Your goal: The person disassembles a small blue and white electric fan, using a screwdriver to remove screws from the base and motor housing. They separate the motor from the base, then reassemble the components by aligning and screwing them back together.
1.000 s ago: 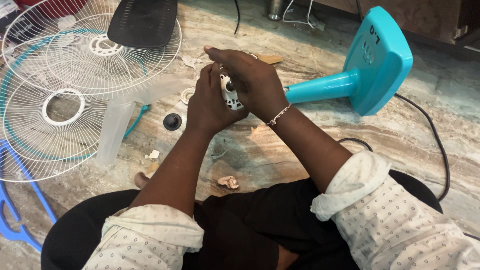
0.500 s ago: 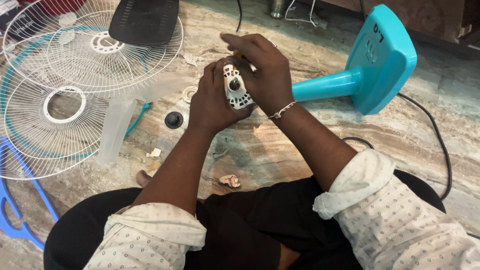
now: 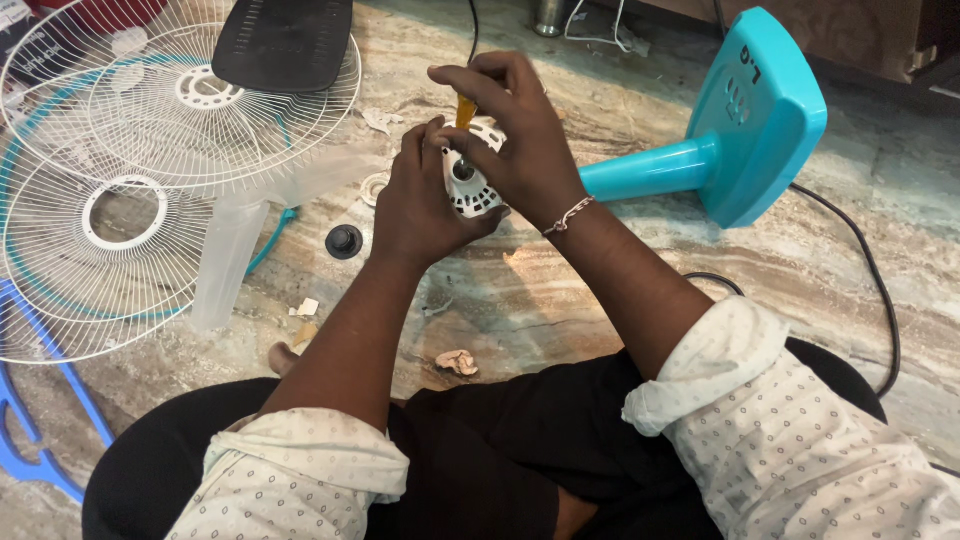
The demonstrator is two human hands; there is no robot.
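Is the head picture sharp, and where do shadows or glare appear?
Head view: mostly sharp; left hand and right hand on the white part are clear. Soft shadow lies on the stone floor beneath the arms. Mild sheen on the turquoise fan base; no strong glare.

One head cam, looking steeply down and fwd over the lap at the floor (image 3: 560, 290); close on hands, arms fill mid-frame.
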